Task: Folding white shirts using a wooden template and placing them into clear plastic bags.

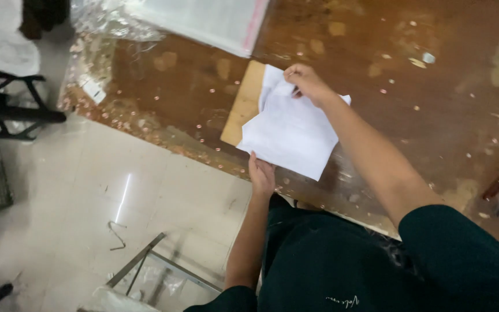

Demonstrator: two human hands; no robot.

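Observation:
A white folded cloth (293,130) lies on a worn brown table (434,115), partly over a light wooden board (241,104). My right hand (307,82) pinches the cloth's far corner, folding it over. Down at the table's front edge, my left hand (261,176) holds the cloth's near edge, its fingers tucked under the fabric.
A stack of clear plastic bags with white contents (203,20) lies at the table's far left. A black metal frame (7,107) stands on the tiled floor (116,190) to the left. A metal rack with plastic (145,271) sits below near my legs.

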